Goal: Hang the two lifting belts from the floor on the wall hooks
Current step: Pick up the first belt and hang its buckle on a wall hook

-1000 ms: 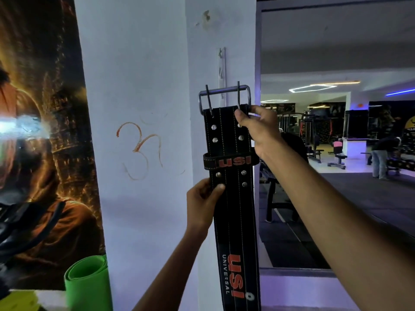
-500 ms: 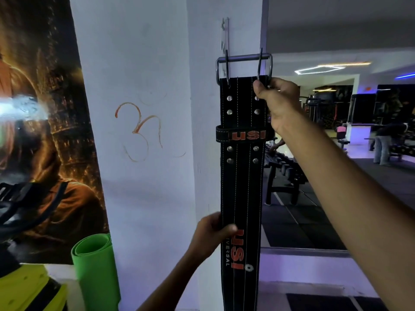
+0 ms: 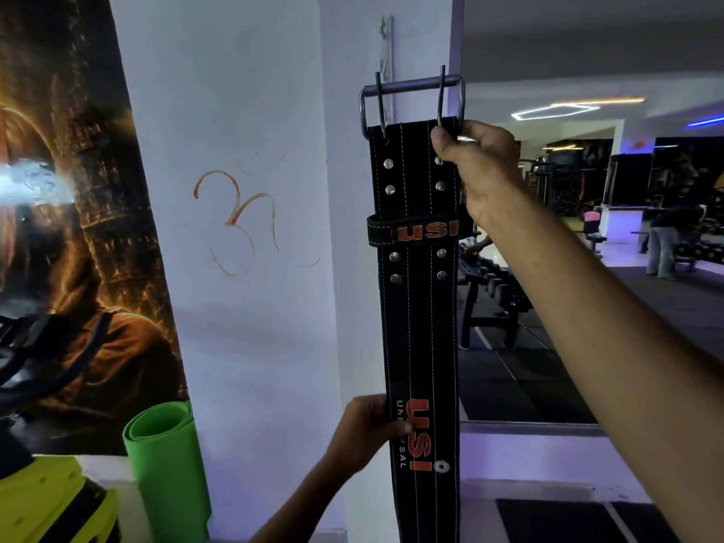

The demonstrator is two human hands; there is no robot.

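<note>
The bottom of the black USI lifting belt (image 3: 419, 307) runs out of view below, and the white hook strip (image 3: 386, 52) on the pillar edge is pale and hard to read; whether the steel buckle (image 3: 411, 98) sits on a hook or only in front of one, I cannot tell. The right hand (image 3: 478, 166) is closed on the belt's top right corner just under the buckle, thumb on the front. The left hand (image 3: 368, 429) pinches the left edge low down beside the orange lettering. The belt hangs straight along the white pillar (image 3: 254, 307), with a mirror (image 3: 587, 268) close on its right and a rolled green mat (image 3: 164, 464) well to its left. Since half a second ago the buckle sits a little lower against the strip, and both hands keep their hold.
</note>
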